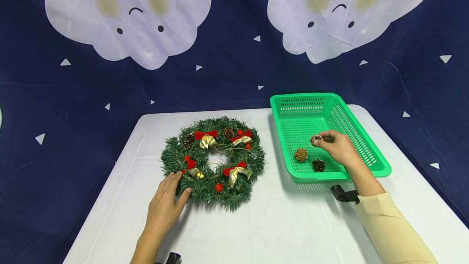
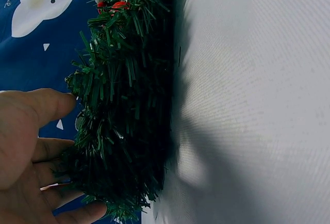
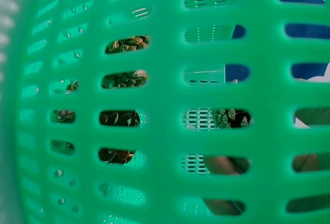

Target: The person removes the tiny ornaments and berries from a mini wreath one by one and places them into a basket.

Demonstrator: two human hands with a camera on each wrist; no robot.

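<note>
On the left half of the table lies a green Christmas wreath (image 1: 234, 196) with red-and-gold bows (image 1: 236, 171), red berries and pine cones. My left hand (image 1: 165, 199) rests at its lower-left edge, fingers extended. In the left wrist view, the thumb and fingertips meet the wreath's needles (image 2: 118, 110). Inside the green basket (image 1: 287, 150), my right hand (image 1: 340, 148) pinches a pine cone (image 1: 315, 139) between thumb and fingers. Below it lie a light brown round cone (image 1: 301, 155) and a dark pine cone (image 1: 318, 165). The basket's slotted wall (image 3: 165, 136) partly hides them in the right wrist view.
A white cloth (image 1: 253, 231) covers the table. The basket stands at its right side, near the back. Behind hangs a dark blue curtain (image 1: 234, 52) with white clouds and triangles. A black wrist-camera mount (image 1: 343, 194) sits below my right wrist.
</note>
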